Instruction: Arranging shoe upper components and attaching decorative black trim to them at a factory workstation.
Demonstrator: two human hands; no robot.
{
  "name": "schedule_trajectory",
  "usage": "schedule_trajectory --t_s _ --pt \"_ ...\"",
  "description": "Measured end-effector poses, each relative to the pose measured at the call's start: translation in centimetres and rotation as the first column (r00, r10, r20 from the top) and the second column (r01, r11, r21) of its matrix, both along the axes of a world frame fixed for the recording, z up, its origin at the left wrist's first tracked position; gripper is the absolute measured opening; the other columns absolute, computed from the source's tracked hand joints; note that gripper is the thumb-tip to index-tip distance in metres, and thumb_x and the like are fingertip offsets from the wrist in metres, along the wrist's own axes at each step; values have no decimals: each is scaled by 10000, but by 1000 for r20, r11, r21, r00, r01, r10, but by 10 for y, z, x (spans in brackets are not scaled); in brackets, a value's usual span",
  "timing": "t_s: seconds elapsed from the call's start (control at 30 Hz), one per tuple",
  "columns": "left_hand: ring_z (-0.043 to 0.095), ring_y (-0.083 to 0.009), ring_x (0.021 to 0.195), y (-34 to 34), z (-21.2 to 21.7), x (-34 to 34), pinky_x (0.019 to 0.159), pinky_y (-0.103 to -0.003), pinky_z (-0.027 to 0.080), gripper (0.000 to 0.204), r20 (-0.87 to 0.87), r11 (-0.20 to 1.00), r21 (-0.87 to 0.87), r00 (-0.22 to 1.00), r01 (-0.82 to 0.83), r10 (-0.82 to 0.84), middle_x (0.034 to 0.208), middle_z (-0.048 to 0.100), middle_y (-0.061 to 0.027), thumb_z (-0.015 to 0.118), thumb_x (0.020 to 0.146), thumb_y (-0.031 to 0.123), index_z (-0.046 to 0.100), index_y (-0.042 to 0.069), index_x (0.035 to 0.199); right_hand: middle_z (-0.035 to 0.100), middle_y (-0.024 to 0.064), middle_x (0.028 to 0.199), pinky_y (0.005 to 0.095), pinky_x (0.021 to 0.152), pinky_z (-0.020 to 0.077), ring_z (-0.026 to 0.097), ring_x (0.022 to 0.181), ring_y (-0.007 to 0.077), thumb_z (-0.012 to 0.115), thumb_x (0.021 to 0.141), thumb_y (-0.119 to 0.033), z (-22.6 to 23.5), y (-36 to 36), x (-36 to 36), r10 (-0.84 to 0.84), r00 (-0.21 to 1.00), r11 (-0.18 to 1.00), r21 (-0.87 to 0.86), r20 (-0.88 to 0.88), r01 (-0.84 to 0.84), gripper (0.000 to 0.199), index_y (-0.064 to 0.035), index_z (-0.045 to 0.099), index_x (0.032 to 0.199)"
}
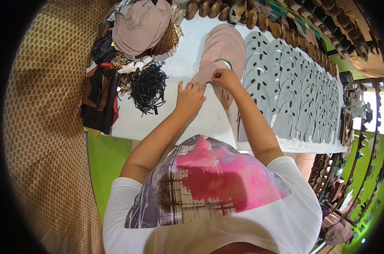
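Observation:
A fanned stack of pink, rounded, leather-like pieces [223,42] runs up the white table in front of me, with a dark beaded strand [224,62] lying curved across it. At the near end of the stack my right hand [225,79] pinches the end of a short dark beaded strip [208,82]. My left hand [189,98] rests beside it, palm down with fingers spread, its fingertips by the near edge of the pink piece. A tangled pile of black beaded strands [148,86] lies to the left.
Rows of grey sole-shaped pieces [259,84] with dark patches cover the table's right side. Brown shoe lasts [251,19] line the back edge. More pink pieces [143,25] are heaped at back left, above a dark box [99,95]. A patterned curtain [52,118] hangs left.

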State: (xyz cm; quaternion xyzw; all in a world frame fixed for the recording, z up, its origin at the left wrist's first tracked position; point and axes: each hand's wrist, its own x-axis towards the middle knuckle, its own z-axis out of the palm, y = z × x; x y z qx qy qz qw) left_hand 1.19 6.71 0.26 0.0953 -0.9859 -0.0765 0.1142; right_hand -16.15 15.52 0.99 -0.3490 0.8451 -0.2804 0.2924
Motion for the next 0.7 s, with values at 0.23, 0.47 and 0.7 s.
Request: schedule_trajectory --t_s 0.23,0.47,0.7 --pt "511 -194 915 -5 0 -9 916 -514 300 375 -35 1000 -4 999 -5 5 951 524 -18 677 714 284 555 163 1048 640 88 717 330 612 466 605 670 235 688 713 -221 8 4 1 19 996 999 34 -85 -16 157 -78 664 774" --pt "511 -196 906 -5 -5 -12 906 -523 305 371 -44 1000 -15 999 -3 3 936 520 -19 680 707 286 559 165 1035 638 136 721 339 607 467 602 629 268 678 718 -196 -4 7 2 57 975 997 -31 -215 -65 184 -30 669 796" --pt "510 -200 910 -6 -4 -11 902 -528 306 366 -52 1000 -18 999 -2 1 933 520 -21 682 704 282 559 160 1027 636 140 705 342 624 481 610 640 277 682 704 -204 9 2 13 -34 983 992 116 -180 55 184 -34 669 771"
